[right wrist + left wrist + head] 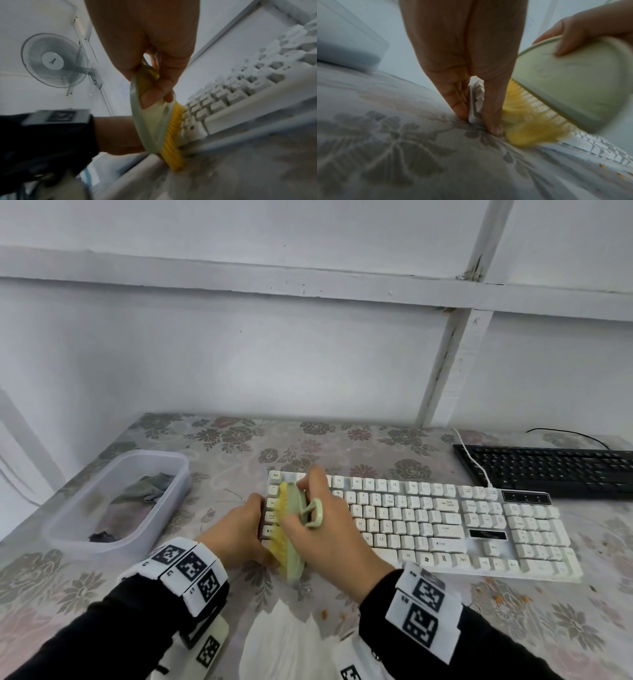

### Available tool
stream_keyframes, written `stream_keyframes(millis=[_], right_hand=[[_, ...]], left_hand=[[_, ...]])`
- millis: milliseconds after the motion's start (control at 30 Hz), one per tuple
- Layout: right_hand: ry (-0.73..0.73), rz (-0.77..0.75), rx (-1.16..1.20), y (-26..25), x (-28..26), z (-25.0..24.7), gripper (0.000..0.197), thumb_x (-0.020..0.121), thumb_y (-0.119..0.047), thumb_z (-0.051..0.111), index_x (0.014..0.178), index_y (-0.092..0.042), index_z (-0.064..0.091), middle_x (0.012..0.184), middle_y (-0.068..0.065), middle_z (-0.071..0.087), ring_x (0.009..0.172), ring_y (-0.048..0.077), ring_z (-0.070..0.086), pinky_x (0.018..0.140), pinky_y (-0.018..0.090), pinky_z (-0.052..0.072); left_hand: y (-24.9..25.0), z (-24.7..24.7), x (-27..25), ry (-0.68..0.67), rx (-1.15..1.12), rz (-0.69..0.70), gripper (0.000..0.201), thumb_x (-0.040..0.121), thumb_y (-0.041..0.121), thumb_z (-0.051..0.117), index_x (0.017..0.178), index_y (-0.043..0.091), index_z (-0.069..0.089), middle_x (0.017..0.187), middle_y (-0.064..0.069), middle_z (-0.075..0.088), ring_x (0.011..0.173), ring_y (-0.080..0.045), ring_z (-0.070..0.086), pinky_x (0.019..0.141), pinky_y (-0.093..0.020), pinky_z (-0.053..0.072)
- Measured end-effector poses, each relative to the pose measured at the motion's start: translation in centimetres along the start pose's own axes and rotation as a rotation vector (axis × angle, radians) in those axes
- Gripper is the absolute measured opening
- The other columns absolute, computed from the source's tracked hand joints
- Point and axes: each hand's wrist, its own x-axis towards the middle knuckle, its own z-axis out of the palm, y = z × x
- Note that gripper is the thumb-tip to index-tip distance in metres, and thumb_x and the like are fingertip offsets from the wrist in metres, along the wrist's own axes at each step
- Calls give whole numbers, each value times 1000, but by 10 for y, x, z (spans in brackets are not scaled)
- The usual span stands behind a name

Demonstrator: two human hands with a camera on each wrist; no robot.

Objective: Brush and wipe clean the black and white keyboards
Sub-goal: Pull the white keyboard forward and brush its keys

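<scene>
**Brush set crosswise at the white keyboard's left end**

While the right hand works the brush, the head view shows the white keyboard lying long-axis left to right on the floral tabletop, the whole run of unbrushed keys stretching away to the right of the grip. Brush long axis runs near to far, across the key rows, yellow bristles facing left and down. Left hand clamps the keyboard's left edge, just beside the bristles. Black keyboard sits behind, to the right, also lengthwise left to right, well apart from both hands. A clear tub with a cloth stands left.

Left wrist view: left fingers and thumb pinch the keyboard's end rim; bristles are blurred, touching the keys beside the thumb.

Right wrist view: right fingers curl through the brush's loop handle, a firm closed grip; keys recede to the right. My guess: strokes should travel rightward along the rows.
</scene>
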Motion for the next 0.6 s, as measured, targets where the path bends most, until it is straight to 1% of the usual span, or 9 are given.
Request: stream_keyframes(millis=[67,167,233,300,367,400,467,533,600], right_hand=[[-60,19,-26,0,-8,2,18,88,-10,50,97,-16,35,64,-4,44,42,2,40,41,17,32],[-180,76,-22,-7,-13,-6,19,85,-11,50,97,-18,38,64,-1,42,42,6,34,40,16,30],[-215,88,-3,-16,-12,-14,20,84,-12,52,98,-21,41,68,3,47,46,8,37,41,21,36],[-169,78,-7,-24,-7,-23,23,83,-14,55,101,-25,43,75,8,56,49,9,44,42,24,40],[-82,57,-15,-29,0,-34,23,86,-14,56,104,-22,43,80,10,60,47,7,46,38,19,38],[-44,56,-22,-32,5,-40,22,88,-14,56,104,-20,42,84,11,61,49,9,50,36,19,38],[3,56,-45,-36,13,-51,16,90,-15,57,101,-19,45,90,11,61,58,21,62,36,26,48],[55,26,-102,-38,19,-60,11,88,-20,62,96,-17,54,84,4,61,65,24,65,42,36,55],[132,-14,-210,-39,25,-66,11,83,-27,69,90,-20,64,74,-4,62,64,18,62,53,36,56]], left_hand=[[0,0,0,4,12,6,74,61,21,84,116,19,35,94,12,52,89,-10,53,64,-11,40],[0,0,1,14,49,9,62,69,19,76,116,15,36,97,4,55,88,-13,55,69,-20,45],[0,0,1,24,54,14,54,73,20,72,112,15,36,92,7,53,85,-12,54,66,-19,44],[-1,0,1,12,33,19,58,69,22,77,110,18,36,92,9,53,88,-13,55,70,-21,44],[0,0,1,-8,9,1,70,61,22,84,113,19,36,97,10,54,94,-14,54,75,-25,43],[0,0,0,-9,-1,-10,74,59,21,85,115,20,36,98,11,54,94,-13,54,76,-24,41],[1,0,-1,-6,-13,-17,79,59,19,85,120,20,35,101,11,54,95,-11,52,78,-21,38],[1,0,-1,-4,-16,-18,82,59,18,85,123,19,35,104,10,53,97,-10,51,81,-21,39],[2,0,-1,-9,-13,-22,83,59,19,85,124,18,34,105,10,53,98,-11,51,83,-22,40]])
